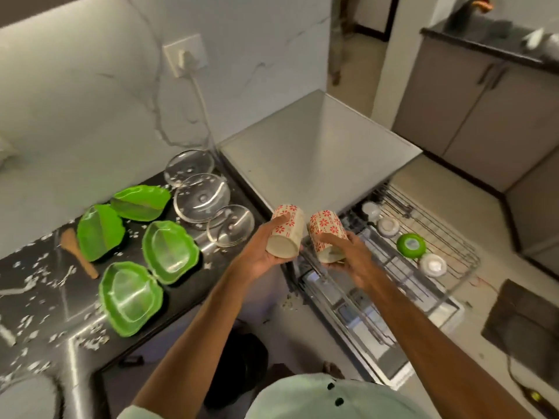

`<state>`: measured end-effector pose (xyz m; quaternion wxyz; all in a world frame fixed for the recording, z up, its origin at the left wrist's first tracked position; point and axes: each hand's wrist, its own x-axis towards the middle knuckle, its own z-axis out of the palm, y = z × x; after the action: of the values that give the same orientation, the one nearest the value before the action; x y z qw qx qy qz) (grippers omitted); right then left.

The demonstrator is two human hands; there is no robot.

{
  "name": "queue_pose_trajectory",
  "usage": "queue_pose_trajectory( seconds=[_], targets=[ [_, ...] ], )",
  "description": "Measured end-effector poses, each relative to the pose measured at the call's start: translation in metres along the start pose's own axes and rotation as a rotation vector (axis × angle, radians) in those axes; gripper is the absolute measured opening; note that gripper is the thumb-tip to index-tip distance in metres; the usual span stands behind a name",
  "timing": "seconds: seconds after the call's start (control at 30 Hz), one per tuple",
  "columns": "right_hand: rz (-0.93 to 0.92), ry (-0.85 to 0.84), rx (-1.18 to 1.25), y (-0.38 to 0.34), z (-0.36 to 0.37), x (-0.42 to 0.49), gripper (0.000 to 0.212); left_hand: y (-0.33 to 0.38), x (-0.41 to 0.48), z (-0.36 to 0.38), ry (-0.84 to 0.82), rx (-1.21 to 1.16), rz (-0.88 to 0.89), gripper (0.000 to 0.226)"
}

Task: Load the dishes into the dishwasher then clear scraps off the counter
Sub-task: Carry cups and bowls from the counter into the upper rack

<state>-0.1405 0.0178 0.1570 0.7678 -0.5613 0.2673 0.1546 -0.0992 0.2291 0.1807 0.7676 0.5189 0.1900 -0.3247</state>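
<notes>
My left hand (266,246) grips a cream cup with red flower print (287,231), tipped on its side with its base toward me. My right hand (348,255) grips a second cup of the same pattern (326,234) right beside it. Both cups hang over the gap between the counter edge and the open dishwasher. The pulled-out upper rack (438,237) carries a green bowl (410,245) and small white bowls (432,265), upside down. Several green leaf-shaped plates (130,297) and three glass lids (201,198) lie on the black counter (45,297).
White scraps are scattered over the counter. A wooden spoon (77,252) lies left of the green plates. The dishwasher's steel top (317,152) is bare. A dark mat (526,322) lies on the floor to the right, with grey cabinets (484,116) behind.
</notes>
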Motion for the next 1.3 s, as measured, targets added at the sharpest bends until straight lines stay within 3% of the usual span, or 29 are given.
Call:
queue_pose_trajectory(
  seconds=[0.07,0.4,0.47,0.57,0.67,0.73,0.97,1.23,1.3],
  targets=[
    [0.003,0.061,0.022,-0.004,-0.030,0.003,0.044,-0.003,0.023,0.031,0.003,0.055,-0.058,0.071],
    [0.107,0.481,0.193,0.010,-0.120,0.056,0.074,-0.020,0.144,0.115,0.023,0.393,-0.319,0.086],
    [0.151,0.607,0.184,0.018,-0.131,0.078,0.076,-0.031,0.177,0.123,0.085,0.584,-0.310,0.079],
    [0.196,0.791,0.100,0.037,-0.141,0.113,0.092,-0.056,0.226,0.129,0.156,0.880,-0.218,0.087],
    [0.209,0.918,0.021,0.058,-0.147,0.144,0.081,-0.086,0.265,0.131,0.168,1.150,-0.051,0.100],
    [0.203,0.973,-0.040,0.069,-0.153,0.164,0.079,-0.105,0.288,0.130,0.128,1.248,0.042,0.096],
    [0.146,0.949,-0.278,0.110,-0.194,0.234,0.080,-0.150,0.371,0.122,0.075,1.343,0.153,0.080],
    [0.016,0.776,-0.541,0.123,-0.210,0.296,0.081,-0.156,0.440,0.112,0.250,1.489,0.298,0.103],
    [-0.002,0.757,-0.590,0.128,-0.210,0.307,0.081,-0.158,0.454,0.109,0.238,1.528,0.324,0.097]
  ],
)
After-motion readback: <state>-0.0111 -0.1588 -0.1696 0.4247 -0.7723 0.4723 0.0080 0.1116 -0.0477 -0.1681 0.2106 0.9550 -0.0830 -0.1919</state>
